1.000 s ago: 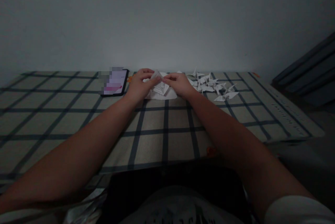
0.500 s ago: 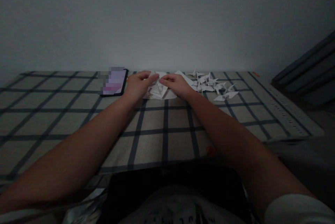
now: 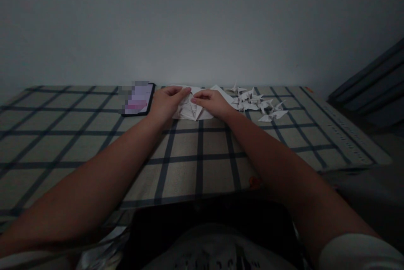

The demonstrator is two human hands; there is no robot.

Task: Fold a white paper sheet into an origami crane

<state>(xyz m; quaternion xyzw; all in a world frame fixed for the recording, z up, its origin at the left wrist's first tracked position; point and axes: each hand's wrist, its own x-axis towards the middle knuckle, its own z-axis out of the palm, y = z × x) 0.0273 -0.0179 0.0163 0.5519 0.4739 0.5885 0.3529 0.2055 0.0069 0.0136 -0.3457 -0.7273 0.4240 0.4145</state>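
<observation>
A small folded piece of white paper (image 3: 191, 111) is between my hands, one corner pointing towards me. My left hand (image 3: 167, 99) grips its left side, thumb laid over the top. From the right, my right hand (image 3: 212, 101) pinches it near the upper edge with thumb and finger. Other white sheets (image 3: 221, 91) lie under and behind the hands, partly covered by them. To the right of my right hand sits a cluster of several folded paper cranes (image 3: 249, 101); one crane (image 3: 273, 115) is a little nearer to me.
A phone (image 3: 138, 99) with a lit, partly blurred screen lies left of my left hand. The checked tablecloth (image 3: 183, 169) covers the table, which meets a plain wall (image 3: 202, 26). Dark slatted shapes (image 3: 372, 85) stand beyond the right edge.
The folded paper lies slightly flatter, and my right thumb has shifted a little down and left. The left hand has barely moved.
</observation>
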